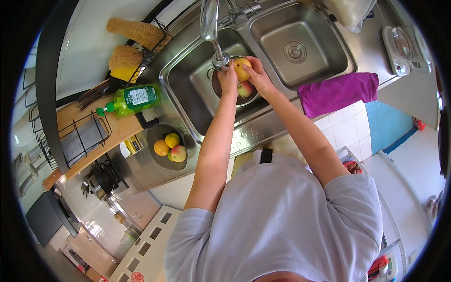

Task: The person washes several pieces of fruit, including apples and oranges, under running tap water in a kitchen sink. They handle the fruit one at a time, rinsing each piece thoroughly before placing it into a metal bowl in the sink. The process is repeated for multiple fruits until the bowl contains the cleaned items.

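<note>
Both hands are over the left basin (186, 83) of a steel double sink. My left hand (228, 79) and my right hand (260, 75) hold a round yellow fruit (242, 69) between them, just beside the outlet of the metal faucet (221, 60). Under the hands, a red-and-green fruit (245, 89), like an apple or peach, lies in a round metal bowl (243, 104). The left fingers are partly hidden behind the faucet head and the fruit. Whether water is running, I cannot tell.
A dark basket (169, 165) with several fruits stands left of the sink. Beyond it are a green dish-soap bottle (135, 100) and loofah sponges (135, 31) in a wire rack. A purple cloth (338, 93) hangs over the front edge near the right basin (299, 38); a white kitchen scale (405, 51) sits farther right.
</note>
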Tool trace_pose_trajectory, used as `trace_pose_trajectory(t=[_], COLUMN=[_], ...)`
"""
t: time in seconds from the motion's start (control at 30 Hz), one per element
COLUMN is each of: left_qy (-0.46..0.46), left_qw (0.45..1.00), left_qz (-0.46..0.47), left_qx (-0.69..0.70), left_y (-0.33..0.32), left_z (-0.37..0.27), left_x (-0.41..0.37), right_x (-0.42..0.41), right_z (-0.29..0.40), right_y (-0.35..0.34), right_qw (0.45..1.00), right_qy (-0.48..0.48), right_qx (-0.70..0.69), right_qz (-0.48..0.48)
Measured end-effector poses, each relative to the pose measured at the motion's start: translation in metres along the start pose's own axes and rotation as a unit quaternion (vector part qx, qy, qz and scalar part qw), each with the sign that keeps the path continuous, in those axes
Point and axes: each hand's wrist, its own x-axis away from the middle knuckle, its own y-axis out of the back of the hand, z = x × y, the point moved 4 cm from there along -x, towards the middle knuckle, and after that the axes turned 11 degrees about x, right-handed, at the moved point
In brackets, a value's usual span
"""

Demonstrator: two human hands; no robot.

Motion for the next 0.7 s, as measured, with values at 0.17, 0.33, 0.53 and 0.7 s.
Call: trace_pose_trajectory(t=[0.17,0.33,0.53,0.7], left_qy=[-0.050,0.202,-0.022,-0.264], left_qw=[0.996,0.976,0.991,0.926], left_qz=[0.064,0.031,0.095,0.142], left_qx=[0.030,0.077,-0.092,-0.228], left_y=[-0.009,0.017,0.022,0.012], left_z=[-0.004,0.021,-0.002,-0.018], left_x=[0.002,-0.005,0.006,0.027], right_x=[-0.005,-0.001,-0.008,-0.017], right_z=[-0.012,-0.003,-0.010,-0.013], right_y=[-0.008,-0.018,-0.025,-0.023], right_qw=[0.993,0.988,0.999,0.960], right_qy=[-0.078,0.088,-0.004,-0.167], right_qx=[-0.021,0.080,-0.029,-0.222], right_qz=[-0.081,-0.097,-0.032,0.027])
